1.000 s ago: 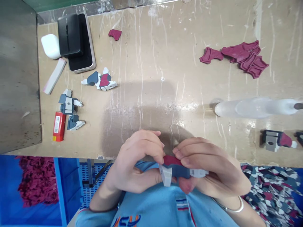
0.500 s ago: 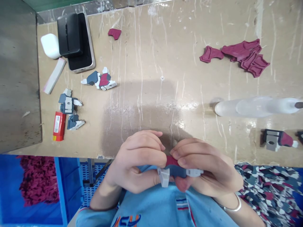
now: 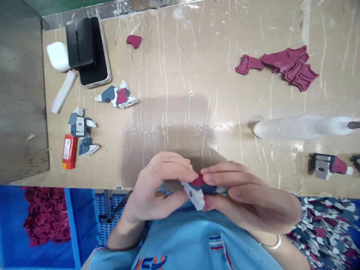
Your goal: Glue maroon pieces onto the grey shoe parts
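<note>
Between both hands, at the table's front edge, is a small plastic toy part (image 3: pixel 194 195) in white, dark blue-grey and maroon. My left hand (image 3: pixel 163 185) is closed on its white end, thumb below and fingers above. Closed round the other end, my right hand (image 3: pixel 244 191) presses its fingertips on the maroon top piece, and its thumb lies underneath. Fingers hide much of the part. Similar assembled parts lie on the left of the table (image 3: pixel 116 95), and another (image 3: pixel 327 166) lies at the right.
Loose maroon pieces (image 3: pixel 289 65) lie at the back right, one more (image 3: pixel 134 41) at the back left. A translucent bottle (image 3: pixel 300 126) lies at right. A black box (image 3: pixel 81 43), white case (image 3: pixel 58 56) and red lighter (image 3: pixel 69 151) are left. Blue bins (image 3: pixel 80 228) of pieces stand below.
The toy part has turned in my hands, so its white end now angles down to the right with a hole showing. My right hand has shifted its grip and its fingers are straighter.
</note>
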`<state>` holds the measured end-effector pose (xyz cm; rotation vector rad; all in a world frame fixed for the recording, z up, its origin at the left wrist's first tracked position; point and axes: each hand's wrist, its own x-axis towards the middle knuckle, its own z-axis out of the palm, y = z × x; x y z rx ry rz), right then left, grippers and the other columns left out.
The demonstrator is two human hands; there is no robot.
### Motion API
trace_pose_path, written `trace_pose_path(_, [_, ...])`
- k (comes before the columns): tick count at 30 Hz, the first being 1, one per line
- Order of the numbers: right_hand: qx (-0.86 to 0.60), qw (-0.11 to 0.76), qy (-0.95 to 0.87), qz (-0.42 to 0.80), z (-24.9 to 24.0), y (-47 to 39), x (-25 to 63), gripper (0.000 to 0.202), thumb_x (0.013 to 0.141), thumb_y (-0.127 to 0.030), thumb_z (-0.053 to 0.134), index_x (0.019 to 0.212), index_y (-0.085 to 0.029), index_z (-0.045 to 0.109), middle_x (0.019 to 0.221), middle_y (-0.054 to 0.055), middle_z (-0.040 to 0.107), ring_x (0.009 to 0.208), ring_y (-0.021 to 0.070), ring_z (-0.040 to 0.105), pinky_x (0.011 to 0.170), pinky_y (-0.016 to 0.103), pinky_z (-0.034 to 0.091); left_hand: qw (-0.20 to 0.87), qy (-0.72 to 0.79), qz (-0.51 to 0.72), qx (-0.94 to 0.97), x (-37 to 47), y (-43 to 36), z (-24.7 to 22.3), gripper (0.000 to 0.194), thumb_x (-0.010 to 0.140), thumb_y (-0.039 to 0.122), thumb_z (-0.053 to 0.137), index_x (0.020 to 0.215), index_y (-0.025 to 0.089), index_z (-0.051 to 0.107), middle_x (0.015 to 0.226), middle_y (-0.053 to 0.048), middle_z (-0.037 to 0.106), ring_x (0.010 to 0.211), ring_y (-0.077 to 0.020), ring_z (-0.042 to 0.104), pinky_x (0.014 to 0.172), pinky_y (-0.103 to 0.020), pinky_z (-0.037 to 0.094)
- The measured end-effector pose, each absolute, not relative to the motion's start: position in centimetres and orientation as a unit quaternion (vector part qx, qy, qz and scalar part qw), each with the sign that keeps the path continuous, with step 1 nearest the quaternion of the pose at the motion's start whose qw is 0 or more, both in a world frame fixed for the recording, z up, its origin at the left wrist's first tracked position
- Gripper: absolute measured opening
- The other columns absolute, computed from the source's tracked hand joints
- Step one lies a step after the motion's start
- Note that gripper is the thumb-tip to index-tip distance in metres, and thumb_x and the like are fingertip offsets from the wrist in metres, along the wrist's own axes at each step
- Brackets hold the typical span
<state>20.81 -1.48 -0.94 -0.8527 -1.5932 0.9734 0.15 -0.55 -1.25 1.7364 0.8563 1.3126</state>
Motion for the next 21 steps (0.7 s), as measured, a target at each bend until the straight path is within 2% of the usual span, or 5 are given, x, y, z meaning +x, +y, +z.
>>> trace_pose_path(4, [-0.308, 0.560, -0.646, 0.419, -1.5, -1.5, 20.9, 0.059, 0.084, -0.013, 0.096, 0.136, -0.022, 0.070, 0.109, 0.008, 0.088, 0.100, 0.0205, 0.087, 0.094, 0.028, 0.075, 0.326, 0.345, 0.532, 0.702, 0.3, -0.7, -1.0, 0.014, 0.095, 0.011, 0.081, 0.098, 0.020, 0.071, 0.086, 0.000, 0.085, 0.080, -0.0154, 0.082, 0.085, -0.029, 0.071])
trace_pose_path(6, [-0.319, 0.581, -0.602, 0.445, -1.8, -2.0, 20.4, 0.071, 0.085, -0.005, 0.093, 0.147, -0.026, 0.067, 0.113, 0.005, 0.087, 0.103, 0.0215, 0.086, 0.094, 0.032, 0.076, 0.313, 0.348, 0.528, 0.708, 0.3, -0.6, -1.0, 0.014, 0.096, 0.012, 0.079, 0.092, 0.021, 0.070, 0.085, 0.000, 0.084, 0.076, -0.0146, 0.080, 0.082, -0.028, 0.071])
trace_pose_path(10, [-0.332, 0.607, -0.524, 0.498, -1.7, -2.8, 19.7, 0.076, 0.080, 0.010, 0.085, 0.142, -0.031, 0.070, 0.114, 0.002, 0.088, 0.103, 0.0227, 0.086, 0.089, 0.036, 0.077, 0.367, 0.345, 0.528, 0.683, 0.3, -0.5, -0.9, 0.021, 0.094, 0.011, 0.084, 0.106, 0.021, 0.070, 0.088, 0.000, 0.083, 0.077, -0.0138, 0.079, 0.084, -0.026, 0.071])
trace_pose_path(14, [-0.326, 0.614, -0.500, 0.516, -1.4, -2.9, 19.8, 0.079, 0.078, 0.014, 0.085, 0.141, -0.032, 0.071, 0.115, 0.001, 0.087, 0.099, 0.0212, 0.086, 0.088, 0.037, 0.078, 0.385, 0.347, 0.534, 0.668, 0.5, -0.6, -0.7, 0.038, 0.088, 0.012, 0.089, 0.117, 0.021, 0.066, 0.089, 0.000, 0.080, 0.089, -0.0175, 0.081, 0.095, -0.032, 0.071])
trace_pose_path(21, [-0.383, 0.548, -0.566, 0.483, -1.5, -3.1, 20.5, 0.044, 0.087, 0.004, 0.084, 0.116, -0.026, 0.071, 0.103, 0.004, 0.087, 0.101, 0.0241, 0.086, 0.082, 0.035, 0.077, 0.413, 0.336, 0.552, 0.642, 1.0, -1.1, -1.1, 0.040, 0.083, -0.004, 0.083, 0.105, 0.021, 0.062, 0.087, 0.002, 0.079, 0.082, -0.0128, 0.077, 0.093, -0.026, 0.069])
